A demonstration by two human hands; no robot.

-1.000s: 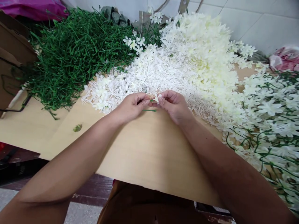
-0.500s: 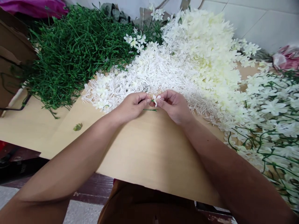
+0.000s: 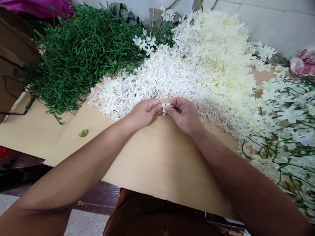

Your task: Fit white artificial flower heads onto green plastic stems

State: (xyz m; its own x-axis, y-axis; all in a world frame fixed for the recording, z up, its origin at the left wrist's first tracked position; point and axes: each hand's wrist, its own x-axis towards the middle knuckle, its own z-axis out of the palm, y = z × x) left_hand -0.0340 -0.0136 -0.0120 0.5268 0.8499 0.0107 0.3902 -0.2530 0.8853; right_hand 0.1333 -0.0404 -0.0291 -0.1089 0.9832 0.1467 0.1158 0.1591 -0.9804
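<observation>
My left hand (image 3: 149, 110) and my right hand (image 3: 183, 113) meet fingertip to fingertip above the cardboard sheet (image 3: 147, 157). Pinched in my right fingers is a small white artificial flower (image 3: 165, 108), its petals showing between the two hands. The left thumb and forefinger are closed at the flower's other side, on what seems to be a green plastic stem (image 3: 158, 114), mostly hidden by the fingers. Just beyond both hands lies a heap of white thin-stalked flower pieces (image 3: 172, 75).
A pile of green stems (image 3: 93, 42) spreads at the back left. Pale yellow-white flowers (image 3: 221, 49) are heaped at the back right. Finished-looking flowers on green stems (image 3: 283, 150) lie at the right. A small green scrap (image 3: 84, 133) rests on the cardboard; a cardboard box (image 3: 14, 62) stands far left.
The hands stay nearly in place, the left fingers now closer to the right ones around the flower. The whole view has shifted slightly.
</observation>
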